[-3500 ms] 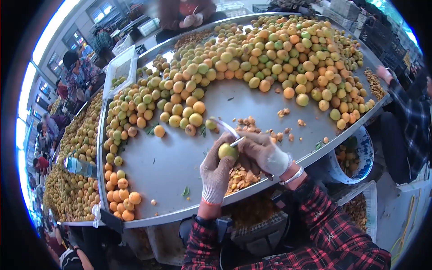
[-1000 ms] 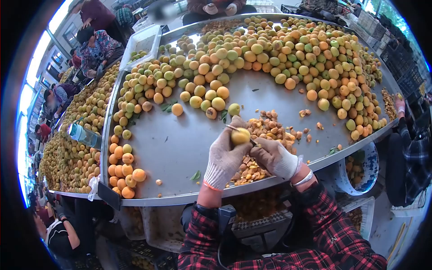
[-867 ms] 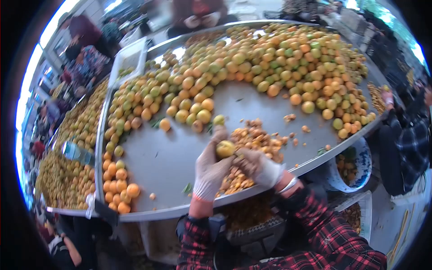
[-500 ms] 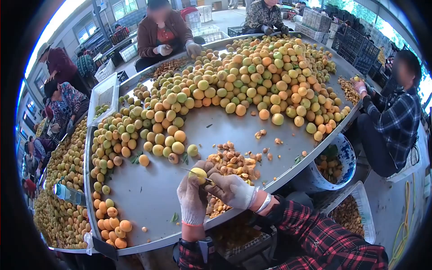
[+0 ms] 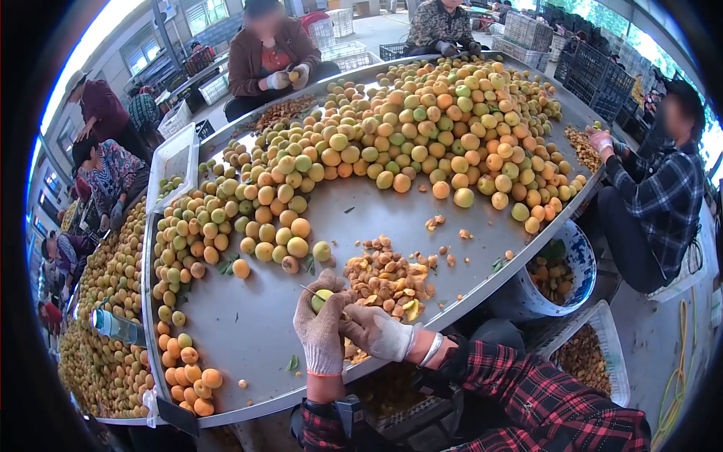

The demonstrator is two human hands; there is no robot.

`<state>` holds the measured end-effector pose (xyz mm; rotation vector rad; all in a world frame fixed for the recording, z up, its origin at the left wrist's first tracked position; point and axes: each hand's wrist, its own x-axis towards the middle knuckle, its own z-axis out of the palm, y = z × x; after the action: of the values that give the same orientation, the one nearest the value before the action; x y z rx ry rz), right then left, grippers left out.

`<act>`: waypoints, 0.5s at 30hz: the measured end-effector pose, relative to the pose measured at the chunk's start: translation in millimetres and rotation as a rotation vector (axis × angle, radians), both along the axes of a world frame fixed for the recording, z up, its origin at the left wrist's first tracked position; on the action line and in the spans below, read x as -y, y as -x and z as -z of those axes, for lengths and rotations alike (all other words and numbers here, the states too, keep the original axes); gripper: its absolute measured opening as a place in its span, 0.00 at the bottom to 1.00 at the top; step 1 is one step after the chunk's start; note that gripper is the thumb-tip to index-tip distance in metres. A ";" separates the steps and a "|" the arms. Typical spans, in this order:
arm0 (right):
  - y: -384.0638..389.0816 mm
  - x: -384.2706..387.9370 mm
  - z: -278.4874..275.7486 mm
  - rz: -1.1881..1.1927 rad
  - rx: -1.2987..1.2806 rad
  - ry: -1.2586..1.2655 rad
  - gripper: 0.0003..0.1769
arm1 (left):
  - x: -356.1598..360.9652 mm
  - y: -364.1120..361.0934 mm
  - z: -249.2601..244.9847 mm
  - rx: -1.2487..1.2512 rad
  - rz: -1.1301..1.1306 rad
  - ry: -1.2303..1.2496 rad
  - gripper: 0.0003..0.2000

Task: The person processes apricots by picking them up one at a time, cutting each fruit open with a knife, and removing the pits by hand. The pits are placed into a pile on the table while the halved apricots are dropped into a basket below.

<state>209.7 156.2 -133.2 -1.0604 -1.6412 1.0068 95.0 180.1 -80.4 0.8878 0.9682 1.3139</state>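
My left hand (image 5: 319, 335), in a whitish knitted work glove, holds a yellow-green apricot (image 5: 320, 300) between its fingers. My right hand (image 5: 382, 333), gloved alike, is closed and pressed against the left one. A thin blade (image 5: 306, 288) shows at the fruit's upper left; its handle is hidden, apparently in my right fingers. Just beyond both hands lies a pile of apricot stones and flesh scraps (image 5: 385, 277) on the metal table (image 5: 248, 324).
A big heap of apricots (image 5: 422, 120) covers the far side. Orange apricots (image 5: 184, 377) sit at the left corner. A blue-and-white bucket (image 5: 580, 260) and a crate of stones (image 5: 617, 361) stand at right. Several gloved co-workers sit around the table.
Both hands have shifted slightly lower and left, and the apricot has turned. Yellow-green flesh pieces now lie on the pile. The co-worker opposite has drawn a hand back from the heap.
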 end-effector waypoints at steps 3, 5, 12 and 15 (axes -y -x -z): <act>2.3 3.2 -19.2 -0.028 -0.130 0.104 0.18 | -0.5 4.2 -2.4 0.074 0.055 0.003 0.18; -2.8 5.4 -32.4 -0.209 -0.418 0.619 0.22 | 0.1 6.9 -3.2 0.080 0.085 -0.015 0.19; -11.1 11.5 -45.0 -0.282 -0.514 0.698 0.20 | 7.6 7.8 -16.1 0.105 0.220 -0.090 0.28; -8.8 5.7 -40.0 -0.127 -0.208 0.477 0.15 | 4.7 6.2 1.2 0.156 0.119 -0.092 0.24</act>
<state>218.5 150.5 -93.2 -1.1179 -1.3424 1.5903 88.8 175.4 -81.6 0.8847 0.7279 1.3128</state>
